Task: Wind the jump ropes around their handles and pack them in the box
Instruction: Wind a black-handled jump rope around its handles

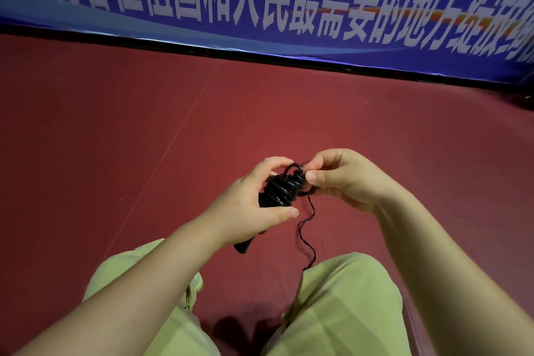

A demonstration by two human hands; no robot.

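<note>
Gripping the wound black jump rope (278, 189), the left hand (248, 208) curls its fingers over the top of the bundle and sets its thumb along the lower side. Glossy rope coils wrap the handles (245, 244), whose tapered black end sticks out below the left wrist. The right hand (344, 179) meets the bundle from the other side, thumb and forefinger pinched on the rope at the upper end of the coils, where a small loop arches up between the two hands. A thin black cord (307, 235) hangs wavy from beneath the right hand's pinch, and its free end reaches the person's right knee. Both hands hold the bundle above the dark red floor (115, 139), between the knees of light green trousers (344, 306). A faint pale line crosses the floor at a slant on the left. Along the far edge stands a blue banner (289, 0) with large white Chinese characters, a black strip running under it.
</note>
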